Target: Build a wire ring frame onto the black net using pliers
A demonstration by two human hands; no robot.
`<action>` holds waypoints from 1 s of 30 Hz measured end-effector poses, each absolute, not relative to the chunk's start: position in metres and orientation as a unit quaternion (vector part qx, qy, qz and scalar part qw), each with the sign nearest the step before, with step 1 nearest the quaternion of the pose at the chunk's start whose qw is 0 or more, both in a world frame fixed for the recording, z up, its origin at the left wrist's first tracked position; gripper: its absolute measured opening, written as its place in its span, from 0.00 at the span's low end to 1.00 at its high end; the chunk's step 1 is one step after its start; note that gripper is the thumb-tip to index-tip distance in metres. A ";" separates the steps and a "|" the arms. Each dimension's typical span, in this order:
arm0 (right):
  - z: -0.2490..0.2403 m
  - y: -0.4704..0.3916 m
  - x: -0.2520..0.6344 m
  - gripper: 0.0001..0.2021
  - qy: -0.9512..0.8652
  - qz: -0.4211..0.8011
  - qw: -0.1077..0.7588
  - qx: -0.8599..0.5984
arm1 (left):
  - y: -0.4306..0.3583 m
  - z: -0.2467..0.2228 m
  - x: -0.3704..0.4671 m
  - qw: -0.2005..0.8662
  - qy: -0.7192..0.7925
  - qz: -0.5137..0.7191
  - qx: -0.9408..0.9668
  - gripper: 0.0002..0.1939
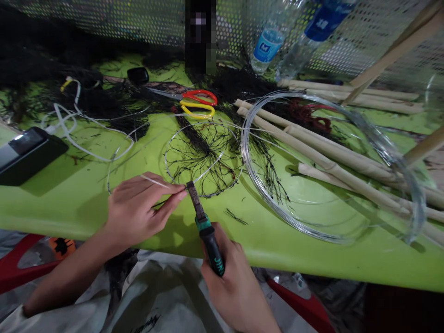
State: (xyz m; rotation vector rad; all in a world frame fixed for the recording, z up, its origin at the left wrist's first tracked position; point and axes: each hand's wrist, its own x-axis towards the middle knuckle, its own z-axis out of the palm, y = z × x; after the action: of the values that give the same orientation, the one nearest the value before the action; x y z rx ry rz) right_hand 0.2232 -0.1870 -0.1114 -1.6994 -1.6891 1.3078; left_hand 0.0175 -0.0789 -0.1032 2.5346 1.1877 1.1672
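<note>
My left hand (144,208) pinches a thin pale wire (156,181) between thumb and forefinger, close to the table's front edge. In my right hand (232,277) are pliers (210,243) with black and green handles, their jaws beside my left fingertips. Whether the jaws grip the wire cannot be told. Just beyond them lies a round wire hoop (165,159) with a black knotted net (208,150) spread across it. Scissors (197,104) with one red and one yellow handle rest behind the hoop.
A large coil of clear wire (248,159) lies at the right over several bamboo sticks (329,162). Two water bottles (266,46) stand at the back. A dark box (31,150) with a white cable (71,134) sits left on the green table (79,208).
</note>
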 end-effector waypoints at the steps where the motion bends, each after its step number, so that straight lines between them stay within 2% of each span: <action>1: -0.111 -0.187 0.223 0.13 -0.603 0.471 0.204 -0.611 | -0.079 -0.101 0.018 0.085 0.418 0.377 0.822 0.03; 4: -0.110 -0.186 0.222 0.13 -0.596 0.480 0.205 -0.611 | -0.081 -0.097 0.019 0.205 0.488 0.341 0.777 0.08; 6: -0.109 -0.185 0.222 0.13 -0.593 0.479 0.206 -0.614 | -0.082 -0.098 0.020 0.240 0.506 0.331 0.760 0.09; 9: -0.109 -0.184 0.223 0.12 -0.587 0.483 0.202 -0.617 | -0.085 -0.103 0.016 0.131 0.491 0.386 0.770 0.06; 12: -0.109 -0.185 0.224 0.13 -0.580 0.499 0.198 -0.612 | -0.088 -0.106 0.006 -0.034 0.381 0.430 0.818 0.13; 14: -0.109 -0.185 0.224 0.13 -0.581 0.506 0.205 -0.604 | -0.088 -0.104 -0.001 -0.074 0.304 0.394 0.864 0.19; 16: -0.110 -0.186 0.223 0.13 -0.579 0.507 0.214 -0.601 | -0.086 -0.103 -0.005 -0.099 0.292 0.345 0.886 0.22; 21: -0.111 -0.185 0.222 0.12 -0.569 0.506 0.214 -0.611 | -0.083 -0.114 -0.008 -0.259 0.293 0.298 0.871 0.22; 23: -0.111 -0.185 0.222 0.12 -0.572 0.506 0.213 -0.610 | -0.084 -0.119 -0.008 -0.266 0.286 0.294 0.873 0.23; 26: -0.110 -0.184 0.224 0.12 -0.573 0.509 0.214 -0.606 | -0.085 -0.124 -0.007 -0.210 0.314 0.310 0.873 0.27; 30: -0.109 -0.183 0.225 0.11 -0.575 0.506 0.208 -0.608 | -0.086 -0.125 -0.006 -0.195 0.318 0.315 0.873 0.25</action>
State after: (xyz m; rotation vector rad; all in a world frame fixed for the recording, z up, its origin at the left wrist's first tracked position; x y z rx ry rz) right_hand 0.2248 -0.1834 -0.1088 -1.6912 -1.6008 1.4092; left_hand -0.0056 -0.0858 -0.1246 3.1444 1.1466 1.1353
